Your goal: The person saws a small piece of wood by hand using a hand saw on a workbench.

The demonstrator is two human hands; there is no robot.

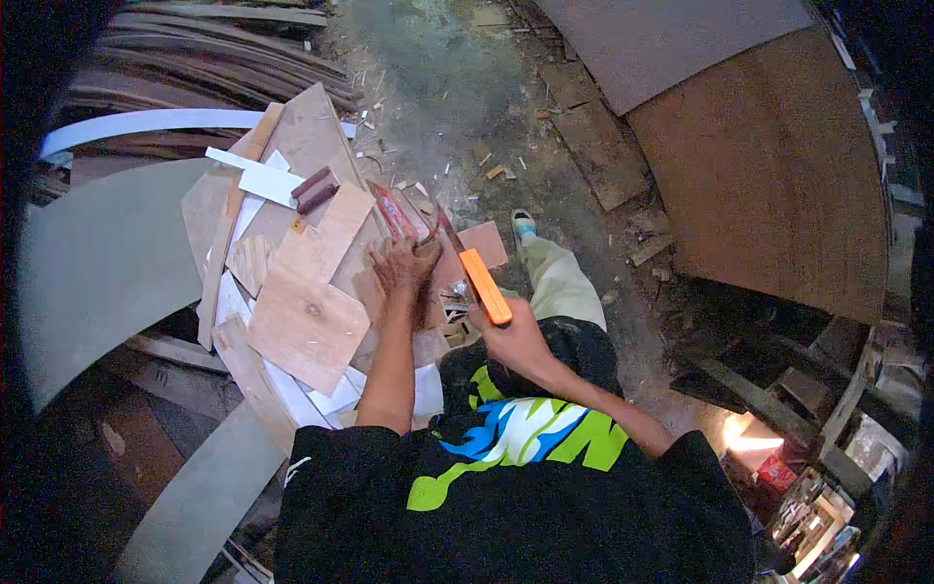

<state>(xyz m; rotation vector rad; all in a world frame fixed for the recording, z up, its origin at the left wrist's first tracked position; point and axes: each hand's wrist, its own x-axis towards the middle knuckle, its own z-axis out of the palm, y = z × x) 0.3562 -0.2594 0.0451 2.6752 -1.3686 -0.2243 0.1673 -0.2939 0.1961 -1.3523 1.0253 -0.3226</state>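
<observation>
My right hand (516,341) is closed around a tool with an orange handle (484,286) and a narrow dark blade pointing away from me. I cannot make out the exact kind of blade. To its left, my left hand (399,265) lies with fingers spread on the cluttered work surface, pressing near a red-marked strip (392,211). The blade runs just right of these fingertips; whether it touches the wood there is unclear. A square sheet of thin plywood (309,326) and a longer plywood piece (341,229) lie left of my left hand.
Two dark red blocks (314,191) and a white strip (265,181) rest on the boards. Stacked wood strips (214,49) fill the far left. Large brown panels (769,175) lean at the right. Scraps litter the floor (438,97) ahead, near my outstretched leg (564,282).
</observation>
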